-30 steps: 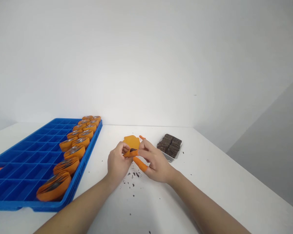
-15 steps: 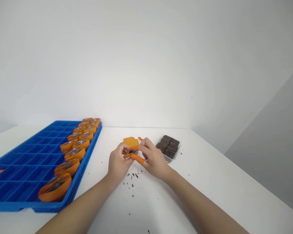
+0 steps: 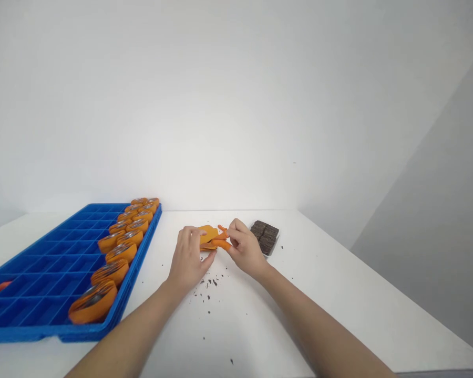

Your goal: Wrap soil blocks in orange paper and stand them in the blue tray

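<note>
Our right grip (image 3: pixel 246 248) pinches an orange wrapper (image 3: pixel 208 245); our left grip (image 3: pixel 187 256) curves half-open around it. At nine o'clock lies our tray (image 3: pixel 59 265).

White table (image 3: pixel 335 283), pale wall (image 3: pixel 220 105)

Sm. orange wrapper (image 3: pixel 208 246), folded, partly hidden, held nr flat yellow-orange sheet (image 3: pixel 208 231).

The left forearm (image 3: pixel 136 323) and right forearm (image 3: pixel 295 315) slant inward from the near side. The left hand (image 3: pixel 187 257) curves, thumb apart from fingers; the right hand (image 3: pixel 244 251) faces it, thumb and index extended leftward.
</note>
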Demonstrator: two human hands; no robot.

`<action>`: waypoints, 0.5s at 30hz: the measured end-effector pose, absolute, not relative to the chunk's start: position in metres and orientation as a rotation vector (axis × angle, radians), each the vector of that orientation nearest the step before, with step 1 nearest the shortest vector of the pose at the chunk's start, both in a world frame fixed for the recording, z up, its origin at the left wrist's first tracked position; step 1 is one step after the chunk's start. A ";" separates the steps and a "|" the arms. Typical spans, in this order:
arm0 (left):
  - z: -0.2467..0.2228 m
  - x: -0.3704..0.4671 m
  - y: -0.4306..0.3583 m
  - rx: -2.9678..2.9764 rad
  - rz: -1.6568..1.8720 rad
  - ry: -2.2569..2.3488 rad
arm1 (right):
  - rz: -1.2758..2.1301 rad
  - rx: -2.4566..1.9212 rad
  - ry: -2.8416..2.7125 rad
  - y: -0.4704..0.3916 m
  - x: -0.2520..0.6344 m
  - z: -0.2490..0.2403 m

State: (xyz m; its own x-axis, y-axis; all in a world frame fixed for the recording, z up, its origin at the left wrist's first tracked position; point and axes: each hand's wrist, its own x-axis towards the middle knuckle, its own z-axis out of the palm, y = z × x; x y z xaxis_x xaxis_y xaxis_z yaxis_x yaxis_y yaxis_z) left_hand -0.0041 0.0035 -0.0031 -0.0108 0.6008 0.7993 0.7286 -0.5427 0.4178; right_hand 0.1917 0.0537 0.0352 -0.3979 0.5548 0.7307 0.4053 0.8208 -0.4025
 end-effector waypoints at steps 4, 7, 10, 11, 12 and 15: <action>0.014 -0.005 -0.005 -2.284 -1.258 -1.404 | 0.176 -0.750 -2.069 0.058 0.195 0.035; 0.025 -0.007 -0.010 -2.338 -1.093 -1.457 | 0.192 -0.733 -2.086 0.058 0.192 0.032; 0.036 -0.016 -0.015 -2.373 -1.011 -1.482 | 0.204 -0.711 -2.113 0.056 0.188 0.032; 0.041 -0.021 -0.017 -2.386 -0.985 -1.485 | 0.205 -0.703 -2.120 0.055 0.187 0.033; 0.046 -0.028 -0.019 -2.396 -0.965 -1.489 | 0.202 -0.696 -2.122 0.054 0.187 0.035; 0.065 -0.058 -0.030 -2.384 -0.952 -1.507 | 0.182 -0.699 -2.101 0.052 0.189 0.043</action>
